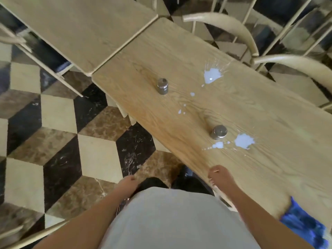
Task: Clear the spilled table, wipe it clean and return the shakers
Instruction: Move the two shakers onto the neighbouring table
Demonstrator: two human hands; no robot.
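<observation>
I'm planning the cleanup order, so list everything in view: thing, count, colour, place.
table: 1, light wood, centre to right
second table: 1, light wood, butted against its far end
shakers: 2, metal, far and near, upright
spills: 2 big white puddles, far and by the near shaker, small drops between
cloth: 1, blue, bottom right by the table's near edge
chairs: several, cream, around the tables
floor: cube-pattern tiles
left hand: empty, off table
right hand: empty, over the table's near edge

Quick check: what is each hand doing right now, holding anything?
Left hand: open, holding nothing, beside the body.
Right hand: open, holding nothing, at the table edge.
</observation>
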